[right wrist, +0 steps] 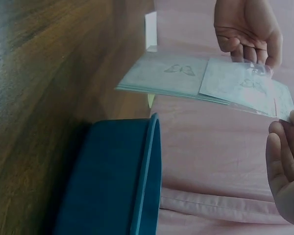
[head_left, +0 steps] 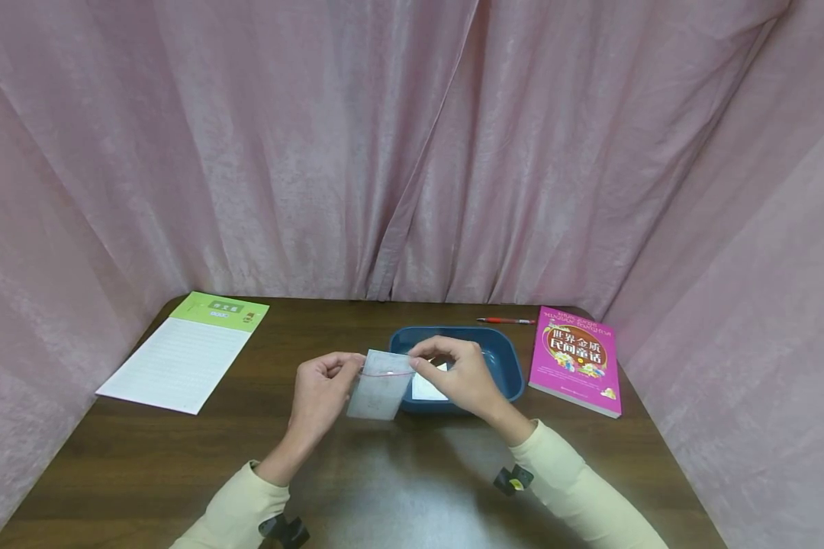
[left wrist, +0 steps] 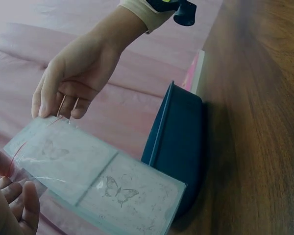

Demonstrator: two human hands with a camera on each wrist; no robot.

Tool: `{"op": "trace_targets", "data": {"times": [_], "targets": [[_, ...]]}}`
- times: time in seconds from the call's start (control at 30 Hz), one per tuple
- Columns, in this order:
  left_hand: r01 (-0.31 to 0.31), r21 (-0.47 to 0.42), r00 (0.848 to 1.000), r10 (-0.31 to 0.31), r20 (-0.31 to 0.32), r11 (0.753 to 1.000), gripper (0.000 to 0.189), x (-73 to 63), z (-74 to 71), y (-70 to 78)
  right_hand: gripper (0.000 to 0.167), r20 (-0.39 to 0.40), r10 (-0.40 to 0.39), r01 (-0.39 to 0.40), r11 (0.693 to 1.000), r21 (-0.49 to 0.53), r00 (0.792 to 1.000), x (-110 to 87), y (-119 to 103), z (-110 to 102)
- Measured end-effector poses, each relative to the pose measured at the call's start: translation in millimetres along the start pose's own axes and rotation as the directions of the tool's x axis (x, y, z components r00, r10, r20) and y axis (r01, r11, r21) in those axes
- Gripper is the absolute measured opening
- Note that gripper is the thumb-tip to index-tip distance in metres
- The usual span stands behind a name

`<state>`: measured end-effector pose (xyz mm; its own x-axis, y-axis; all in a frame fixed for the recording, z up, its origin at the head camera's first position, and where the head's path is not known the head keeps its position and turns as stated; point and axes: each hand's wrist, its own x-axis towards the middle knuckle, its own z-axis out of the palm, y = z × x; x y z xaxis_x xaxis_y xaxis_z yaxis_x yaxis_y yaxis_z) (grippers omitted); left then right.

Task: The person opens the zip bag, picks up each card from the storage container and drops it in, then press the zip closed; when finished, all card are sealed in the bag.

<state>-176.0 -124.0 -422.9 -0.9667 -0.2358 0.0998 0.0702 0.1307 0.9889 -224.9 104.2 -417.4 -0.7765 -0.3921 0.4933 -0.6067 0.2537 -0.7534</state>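
Observation:
Over the left edge of a blue plastic bin [head_left: 511,374], both hands hold a clear zip bag [head_left: 374,400] with a red seal line. My left hand [head_left: 319,390] pinches the left side of its mouth, and my right hand [head_left: 465,374] pinches the right side. Inside the bag lie pale cards [left wrist: 120,191] printed with butterflies, one overlapping the others and poking out past the seal line [right wrist: 283,99]. A white square piece [head_left: 426,387] lies in the bin, partly hidden behind the right hand.
A lined writing pad [head_left: 181,358] with a green top lies at the left of the wooden table [head_left: 261,488]. To the right of the bin is a pink book [head_left: 577,362]. Behind the bin lies a red pen [head_left: 506,321]. Pink curtains [head_left: 281,152] enclose the table.

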Motion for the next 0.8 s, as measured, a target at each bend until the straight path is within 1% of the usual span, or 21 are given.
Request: {"op": "trace_targets", "data": {"times": [0.1,0.27,0.37,0.5,0.63,0.8], "targets": [[0.003,0.005,1.000,-0.003,-0.004,1.000,0.019,-0.3,0.0,0.6,0.008,0.017,-0.030,0.031,0.999,-0.030,0.999,-0.4,2.5,1.7],[0.004,0.013,1.000,-0.004,-0.009,1.000,0.019,0.7,0.3,0.4,0.008,0.033,-0.072,0.074,0.996,-0.051,0.997,-0.6,5.6,4.1],[-0.001,0.023,1.000,0.001,-0.012,1.000,0.018,2.1,0.4,-0.9,0.008,0.043,-0.085,0.087,0.995,-0.056,0.995,-0.8,5.5,4.8],[-0.012,0.041,1.000,0.012,-0.014,0.999,0.017,3.1,0.7,-2.7,0.009,0.071,-0.083,0.088,0.994,-0.067,0.994,-1.5,6.2,4.1],[-0.018,0.051,1.000,0.018,-0.010,0.999,0.018,2.6,0.8,-3.0,0.012,0.099,-0.094,0.100,0.993,-0.058,0.991,-2.4,7.6,3.0],[-0.045,0.047,0.999,0.045,0.014,0.998,0.016,2.4,1.8,-4.2,0.016,0.128,-0.115,0.124,0.991,-0.057,0.985,-2.6,9.8,5.2]]}}
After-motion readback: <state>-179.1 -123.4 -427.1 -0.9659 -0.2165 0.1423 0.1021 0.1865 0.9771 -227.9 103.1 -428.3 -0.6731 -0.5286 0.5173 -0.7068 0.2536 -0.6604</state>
